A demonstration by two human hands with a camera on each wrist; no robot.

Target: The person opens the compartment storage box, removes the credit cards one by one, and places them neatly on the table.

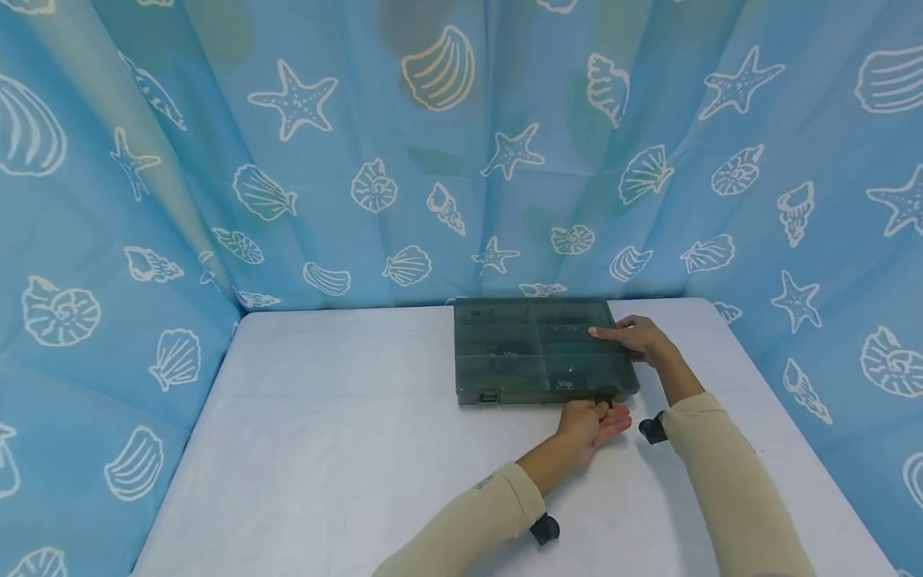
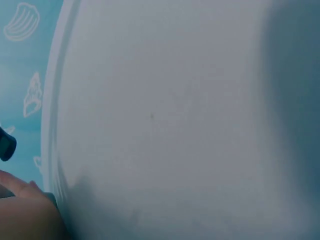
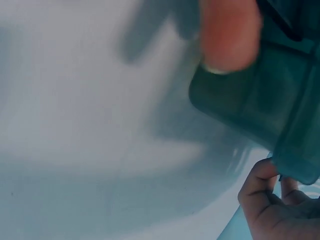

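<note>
A flat, dark green see-through plastic storage box (image 1: pixel 497 340) with divided compartments lies at the back of the table, its lid down. My right hand (image 1: pixel 647 340) grips the box's right side, thumb (image 1: pixel 606 332) on top of the lid. At the front right corner, my left hand (image 1: pixel 586 429) pinches the latch (image 1: pixel 604 397) with thumb and forefinger, the other fingers stretched to the right. A second latch (image 1: pixel 489 396) sits at the front left. In the right wrist view, the left hand (image 3: pixel 280 210) meets the box edge. Only part of a hand (image 2: pixel 27 210) appears in the left wrist view.
The white-covered table (image 1: pixel 310 433) reaches back to a blue shell-patterned curtain (image 1: pixel 433 160), which also hangs along both sides. Black wrist devices sit by the left sleeve (image 1: pixel 469 521) and the right sleeve (image 1: pixel 735 481).
</note>
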